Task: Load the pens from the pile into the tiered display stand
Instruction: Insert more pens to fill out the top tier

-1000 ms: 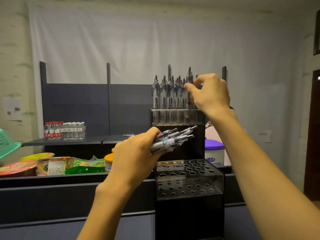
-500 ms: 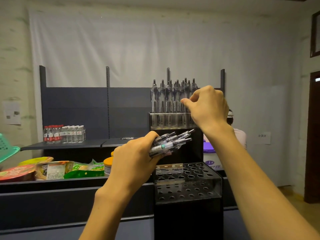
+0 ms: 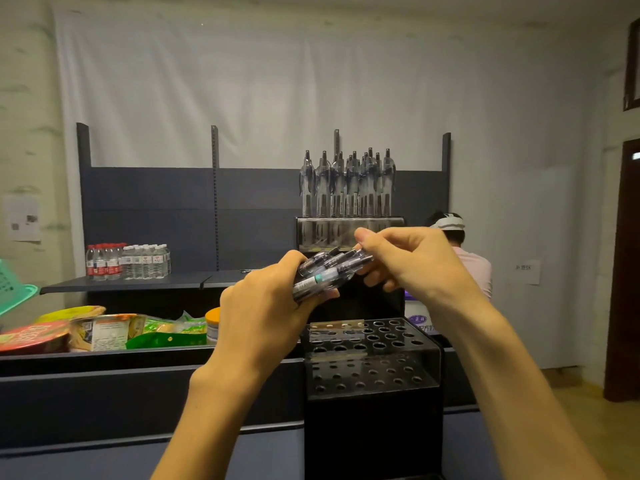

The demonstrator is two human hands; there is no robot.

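Having left the stand (image 3: 349,233), right hand (image 3: 412,261) pinches bundle (image 3: 325,271).

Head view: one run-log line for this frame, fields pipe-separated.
left hand: grips pen bundle | right hand: pinching a pen from bundle | top tier: pens standing | lower tier: holes empty

**Print in view, none of it legible**

No wording can be made out. The water bottles (image 3: 128,261) on the shelf carry red and white labels, too small to read. The snack packets (image 3: 104,332) show blurred print. The purple-lidded tub (image 3: 417,322) bears a blue logo with indistinct characters. Paper notices on the left wall (image 3: 22,218) and right wall (image 3: 527,270) are unreadable.
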